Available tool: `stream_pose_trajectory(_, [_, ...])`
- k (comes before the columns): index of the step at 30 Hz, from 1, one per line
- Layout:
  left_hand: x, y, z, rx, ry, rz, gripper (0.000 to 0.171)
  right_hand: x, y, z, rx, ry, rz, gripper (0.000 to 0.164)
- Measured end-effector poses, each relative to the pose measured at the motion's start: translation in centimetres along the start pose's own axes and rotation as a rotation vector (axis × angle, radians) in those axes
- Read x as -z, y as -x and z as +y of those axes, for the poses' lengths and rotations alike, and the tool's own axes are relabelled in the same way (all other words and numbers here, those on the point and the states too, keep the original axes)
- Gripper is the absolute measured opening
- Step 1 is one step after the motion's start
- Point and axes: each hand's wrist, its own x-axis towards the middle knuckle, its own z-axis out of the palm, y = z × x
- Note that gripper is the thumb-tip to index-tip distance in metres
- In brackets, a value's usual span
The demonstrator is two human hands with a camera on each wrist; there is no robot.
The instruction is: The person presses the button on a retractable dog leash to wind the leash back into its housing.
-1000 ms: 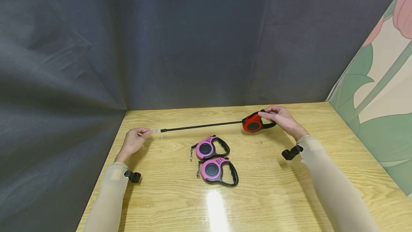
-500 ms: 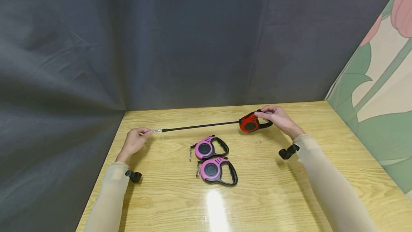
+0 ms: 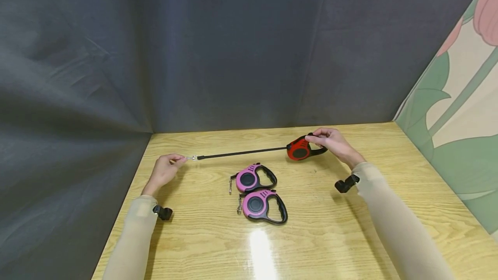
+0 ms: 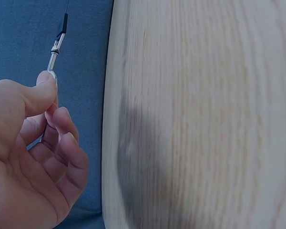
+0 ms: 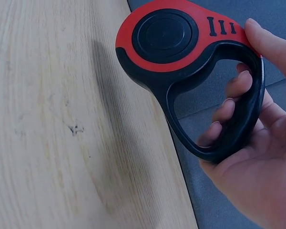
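Note:
My right hand (image 3: 334,142) grips the black loop handle of a red retractable dog leash (image 3: 298,149), held above the back of the table. In the right wrist view, fingers pass through the handle of the red leash (image 5: 207,19) and the thumb lies against its top edge. A black strap (image 3: 241,153) stretches out of the casing to the left. At the strap's end, my left hand (image 3: 163,171) pinches the silver metal clip (image 3: 192,157) between thumb and fingers. The left wrist view shows the same clip (image 4: 54,53) at the thumb tip.
Two pink retractable leashes lie side by side mid-table, one farther back (image 3: 247,179) and one nearer (image 3: 255,205), their clips pointing left. A dark curtain (image 3: 233,55) borders the wooden table (image 3: 202,245) behind and at left. A flower-patterned panel (image 3: 467,141) stands at right.
My right hand has shifted slightly left with the red leash, so the exposed strap is a little shorter. The left hand has barely moved, and the pink leashes lie as before.

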Motion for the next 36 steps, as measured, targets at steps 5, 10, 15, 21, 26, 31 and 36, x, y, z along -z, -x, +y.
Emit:
stream_pose_trajectory(5, [-0.2, -0.1, 0.3, -0.011, -0.006, 0.004, 0.029, 0.0, 0.0, -0.2, 0.002, -0.007, -0.006, 0.036])
stream_pose_trajectory(10, [-0.3, -0.1, 0.6, -0.009, 0.002, 0.000, 0.029, -0.2, -0.1, -0.3, 0.009, -0.019, -0.009, 0.036])
stream_pose_trajectory(15, [-0.6, -0.4, 0.6, -0.022, 0.010, 0.001, 0.028, -0.5, -0.1, -0.3, 0.010, -0.017, -0.012, 0.037])
stream_pose_trajectory(21, [-1.0, -0.4, 0.5, -0.021, 0.013, -0.017, 0.029, -0.9, -0.2, -0.2, 0.007, 0.000, -0.027, 0.037])
stream_pose_trajectory(26, [-1.1, -0.3, 0.7, -0.010, 0.027, -0.027, 0.030, -1.2, -0.3, -0.3, 0.006, 0.009, -0.027, 0.038])
stream_pose_trajectory(31, [-1.2, -0.4, 0.8, -0.002, 0.033, -0.035, 0.030, -1.4, -0.5, -0.5, 0.013, 0.002, -0.024, 0.038])
stream_pose_trajectory(36, [-1.4, -0.5, 1.0, -0.020, 0.037, -0.026, 0.030, -1.9, -0.6, -0.6, 0.017, -0.002, -0.019, 0.037])
